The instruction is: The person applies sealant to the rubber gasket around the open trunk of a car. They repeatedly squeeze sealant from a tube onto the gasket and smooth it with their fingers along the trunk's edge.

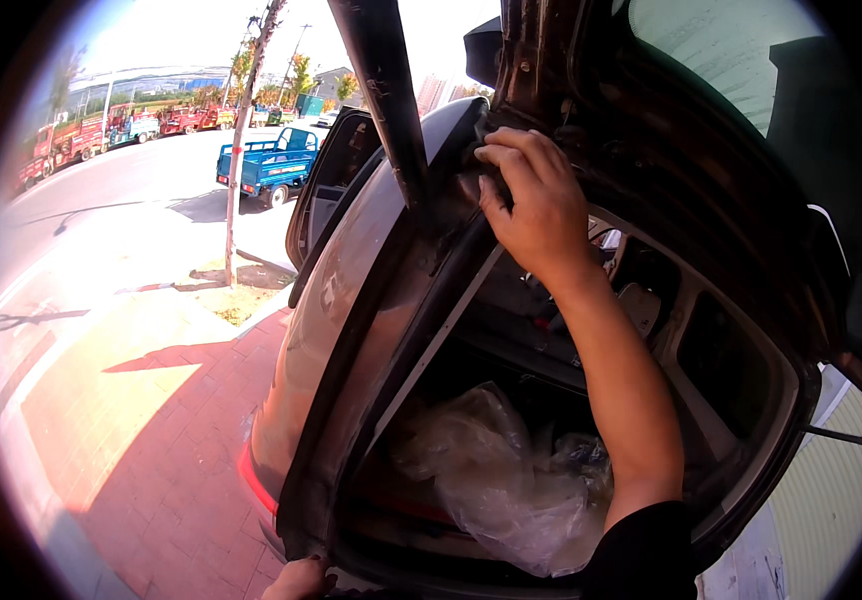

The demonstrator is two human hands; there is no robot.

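I am at the back of a car with its tailgate (711,190) raised. My right hand (539,205) reaches up to the top corner of the rear opening, beside the tailgate hinge area. Its fingers are bent against the dark edge, with the thumb below them; whatever lies under the fingertips is hidden. At the lower left corner of the opening, my left hand (301,578) is closed at the dark frame (316,505), mostly cut off by the picture's lower edge. Inside the trunk lies crumpled clear plastic sheeting (511,480), below my right forearm.
A dark strut (381,85) slants down to the frame left of my right hand. Beyond the car's silver side stand an open side door (331,170), a tree trunk (237,180) and a blue cargo tricycle (271,165). Red paving (171,440) borders the car's left.
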